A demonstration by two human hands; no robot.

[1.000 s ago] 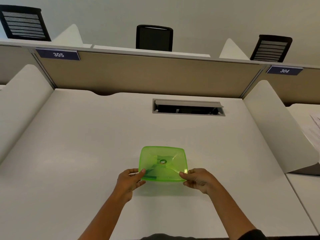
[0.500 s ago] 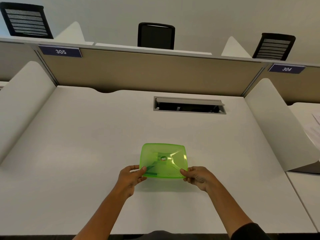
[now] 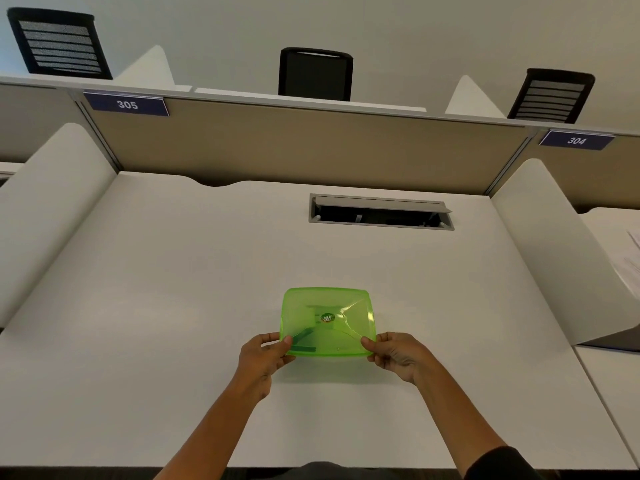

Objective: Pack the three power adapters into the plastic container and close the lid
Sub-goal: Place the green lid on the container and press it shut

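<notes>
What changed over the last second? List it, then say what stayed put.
Little changed: the view tilted slightly, so everything sits a bit lower in frame. The left hand and right hand keep pinching the near corners of the green container. Its lid stays on, and it remains on the desk.

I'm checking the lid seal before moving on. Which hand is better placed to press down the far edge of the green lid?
Neither clearly: left hand and right hand each pinch a near corner of the green lid, equally far from its far edge. I'd marginally pick the right.
</notes>
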